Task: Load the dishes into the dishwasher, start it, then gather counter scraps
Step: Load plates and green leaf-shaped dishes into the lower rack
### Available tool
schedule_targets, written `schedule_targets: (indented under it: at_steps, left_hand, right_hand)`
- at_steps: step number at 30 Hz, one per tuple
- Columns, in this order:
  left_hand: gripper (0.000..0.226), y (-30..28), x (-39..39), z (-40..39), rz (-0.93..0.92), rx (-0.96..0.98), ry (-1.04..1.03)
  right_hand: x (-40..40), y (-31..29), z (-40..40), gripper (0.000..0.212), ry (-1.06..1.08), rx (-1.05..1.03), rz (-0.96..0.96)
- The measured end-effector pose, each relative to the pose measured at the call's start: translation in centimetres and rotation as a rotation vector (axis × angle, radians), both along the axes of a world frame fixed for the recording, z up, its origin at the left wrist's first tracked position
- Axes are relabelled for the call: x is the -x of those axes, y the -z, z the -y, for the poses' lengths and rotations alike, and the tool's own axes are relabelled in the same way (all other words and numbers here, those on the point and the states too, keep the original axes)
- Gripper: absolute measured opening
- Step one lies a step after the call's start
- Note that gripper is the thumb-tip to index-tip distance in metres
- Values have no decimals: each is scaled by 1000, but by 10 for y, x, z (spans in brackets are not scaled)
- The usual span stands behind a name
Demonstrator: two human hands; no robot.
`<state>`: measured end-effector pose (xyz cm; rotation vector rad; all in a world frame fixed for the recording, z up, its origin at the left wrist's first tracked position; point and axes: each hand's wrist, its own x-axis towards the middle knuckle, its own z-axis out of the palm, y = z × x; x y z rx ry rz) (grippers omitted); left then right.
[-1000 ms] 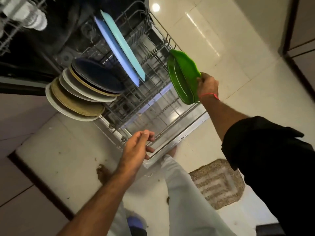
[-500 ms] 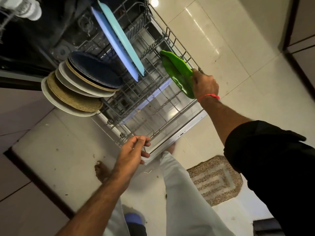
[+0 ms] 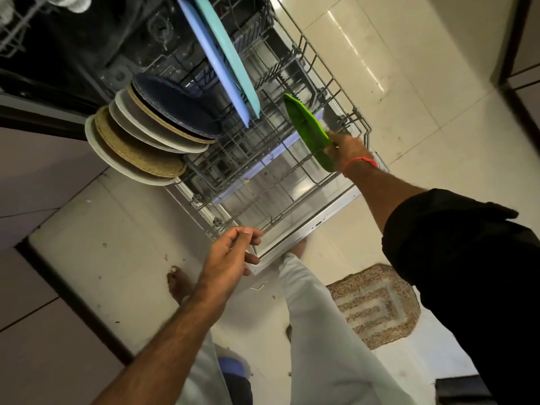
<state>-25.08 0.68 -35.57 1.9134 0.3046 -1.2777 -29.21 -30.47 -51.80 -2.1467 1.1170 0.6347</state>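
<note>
The dishwasher's lower rack [image 3: 330, 92] is pulled out over the open door [image 3: 309, 229]. My right hand [image 3: 347, 150] grips a green plate [image 3: 309, 133] by its edge, on edge down among the rack's wires at the right side. Two blue plates [image 3: 222, 57] stand upright in the middle of the rack. Several round plates [image 3: 152, 135], white, tan and dark blue, lean in a row at the left. My left hand [image 3: 230, 252] hovers by the rack's front corner, fingers pinched together, holding nothing that I can see.
The upper rack [image 3: 17, 24] with pale dishes shows at the top left. My bare feet [image 3: 178, 287] and pale trousers stand on the tiled floor in front of the door. A woven mat [image 3: 377, 305] lies to the right. Small crumbs dot the floor.
My right hand has moved the green plate from outside the rack's right side down and in among the wires, turning it edge-on. My left hand has barely moved.
</note>
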Motion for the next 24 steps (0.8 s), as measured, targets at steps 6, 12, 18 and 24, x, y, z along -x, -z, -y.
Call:
schedule_targets:
  at_steps: [6, 12, 18, 24]
  left_hand:
    - [22, -17, -2, -2, 33, 5, -26]
    - [19, -64, -12, 7, 57, 80, -60]
    - [22, -136, -17, -1, 134, 121, -67]
    - [24, -224, -38, -50, 328, 127, -228]
  right_hand:
    - [9, -32, -12, 41, 236, -20, 126]
    - [12, -114, -53, 26, 305, -53, 353]
    - [-3, -215, -112, 23, 252, -267, 548]
    - [-47, -315, -180, 19, 83, -453, 665]
